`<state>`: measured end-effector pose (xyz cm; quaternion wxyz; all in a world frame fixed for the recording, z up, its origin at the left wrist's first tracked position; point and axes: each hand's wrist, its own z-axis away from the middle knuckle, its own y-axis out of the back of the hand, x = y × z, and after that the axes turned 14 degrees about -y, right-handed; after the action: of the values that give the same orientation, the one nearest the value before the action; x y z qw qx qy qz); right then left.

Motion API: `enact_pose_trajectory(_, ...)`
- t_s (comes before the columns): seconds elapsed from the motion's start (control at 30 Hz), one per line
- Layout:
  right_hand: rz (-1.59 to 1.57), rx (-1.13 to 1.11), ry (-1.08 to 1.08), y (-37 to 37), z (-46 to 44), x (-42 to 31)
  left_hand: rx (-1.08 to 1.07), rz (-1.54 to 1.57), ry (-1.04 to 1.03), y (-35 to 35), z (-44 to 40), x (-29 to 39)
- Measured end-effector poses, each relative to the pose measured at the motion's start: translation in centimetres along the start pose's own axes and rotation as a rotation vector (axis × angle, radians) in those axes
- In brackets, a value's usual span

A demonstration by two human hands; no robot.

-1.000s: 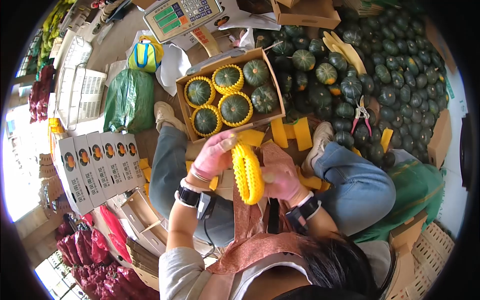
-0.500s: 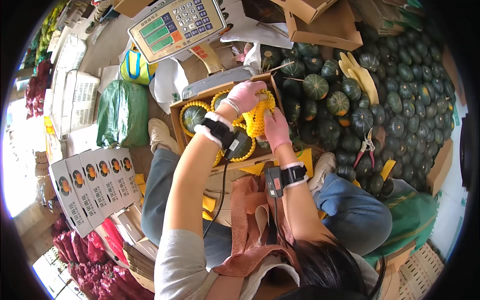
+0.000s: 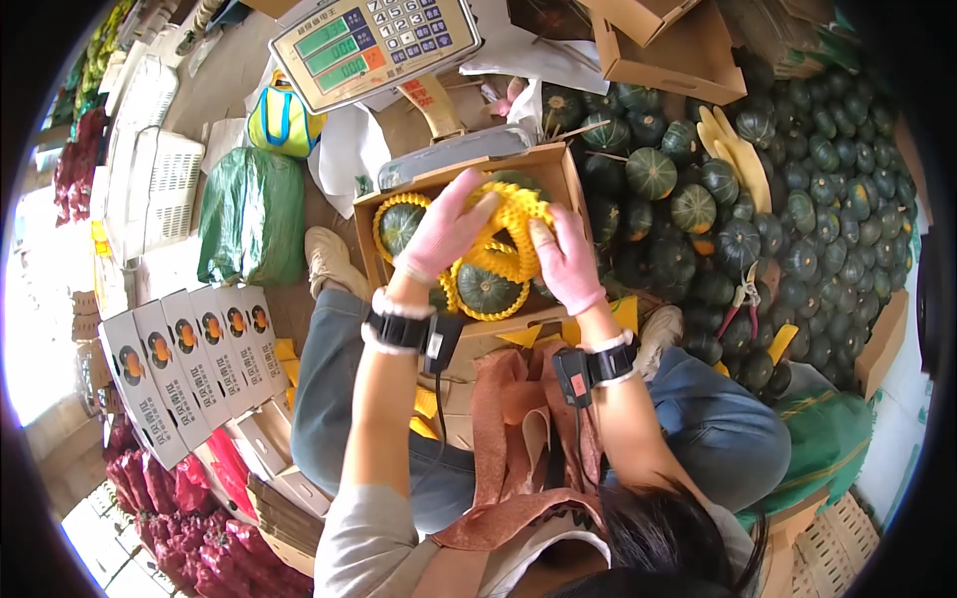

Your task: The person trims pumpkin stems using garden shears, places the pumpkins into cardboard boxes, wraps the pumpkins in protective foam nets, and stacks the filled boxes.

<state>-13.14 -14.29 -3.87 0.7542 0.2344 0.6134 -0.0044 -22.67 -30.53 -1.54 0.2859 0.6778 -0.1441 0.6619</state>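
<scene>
Both of my hands, in pink gloves, are over an open cardboard box [image 3: 575, 194] between my legs. My left hand [image 3: 446, 227] grips one side of a yellow foam net sleeve [image 3: 515, 221]. The other side is pinched by my right hand [image 3: 566, 261], so the sleeve is spread between them above the box. Inside the box, a dark green pumpkin [image 3: 402, 227] sits at the left in its own yellow net. Another netted pumpkin [image 3: 486, 291] lies at the near side. What is under the held sleeve is partly hidden by it and my hands.
A digital scale [image 3: 374, 45] stands beyond the box. Many green pumpkins [image 3: 738, 242] cover the floor at right, with yellow gloves [image 3: 731, 157] and red-handled pruning shears [image 3: 743, 299] on them. Printed cartons [image 3: 189, 349] and a green sack [image 3: 252, 214] are at left.
My left hand has moved left and down from the far side of the box, and my right hand slightly right. The yellow net is now stretched wider between them.
</scene>
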Motion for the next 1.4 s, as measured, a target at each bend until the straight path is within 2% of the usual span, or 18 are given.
enact_pose_trajectory(0.07, 0.019, -0.07, 0.136, -1.7, -1.5, 0.4, 0.215, -0.118, -0.097, 0.7, 3.0, -2.9)
enact_pose_trajectory(0.1, 0.083, -0.131, 0.089, -2.5, -2.2, 0.8, 0.263, -0.075, -0.007, 1.0, 3.8, -3.7)
enact_pose_trajectory(0.2, 0.034, -0.04, 0.234, -3.7, -4.3, 1.7, 0.313, 0.014, -0.09, 1.3, 3.2, -3.5)
enact_pose_trajectory(0.33, -0.074, -0.025, 0.166, -4.1, -6.2, 2.2, 0.38, 0.146, -0.234, 0.9, 1.3, -4.9)
enact_pose_trajectory(0.47, -0.073, 0.024, 0.142, -4.3, -6.0, 1.1, 0.476, -0.006, -0.259, 0.6, 2.5, -4.7)
enact_pose_trajectory(0.57, -0.118, 0.096, 0.077, -5.0, -6.0, 0.9, 0.585, -0.016, -0.213, 0.7, 3.3, -6.5)
enact_pose_trajectory(0.7, -0.215, -0.06, -0.192, -5.3, -7.1, 1.9, 0.653, 0.228, -0.068, 1.0, 3.0, -7.2)
enact_pose_trajectory(0.73, -0.31, -0.14, -0.381, -5.3, -7.7, 2.5, 0.662, 0.221, -0.084, 1.1, 2.8, -7.8)
enact_pose_trajectory(0.8, -0.222, -0.204, -0.43, -5.0, -8.4, 2.9, 0.632, 0.325, 0.017, 1.4, 2.5, -8.3)
enact_pose_trajectory(0.83, -0.168, -0.221, -0.327, -5.3, -8.8, 4.1, 0.594, 0.197, 0.068, 1.7, 2.4, -8.4)
enact_pose_trajectory(0.87, 0.017, -0.175, -0.325, -5.5, -8.6, 3.9, 0.496, -0.209, 0.064, 2.1, 2.2, -7.5)
enact_pose_trajectory(0.93, 0.186, -0.081, -0.332, -5.2, -8.0, 3.7, 0.552, -0.626, 0.078, 1.1, 2.5, -5.6)
enact_pose_trajectory(0.97, 0.316, -0.002, -0.225, -4.6, -7.8, 3.1, 0.635, -0.684, -0.085, 0.8, 2.6, -5.7)
enact_pose_trajectory(1.07, 0.197, 0.261, -0.184, -3.4, -4.9, 2.0, 0.784, -0.681, -0.242, -0.1, 3.2, -5.7)
enact_pose_trajectory(1.13, 0.126, 0.182, -0.209, -3.0, -1.4, 0.1, 0.63, -0.698, -0.376, -0.1, 4.1, -3.6)
enact_pose_trajectory(1.2, 0.104, 0.264, -0.017, -4.6, 0.7, 1.4, 0.393, -0.655, -0.24, 0.0, 4.7, -3.2)
enact_pose_trajectory(1.33, -0.344, -0.027, -0.508, -4.2, 1.2, -0.5, 0.347, 0.042, -0.131, -0.1, 5.2, -4.1)
enact_pose_trajectory(1.4, -0.565, -0.182, -0.582, -2.4, 0.7, -1.6, 0.385, 0.006, -0.177, -1.2, 5.9, -1.8)
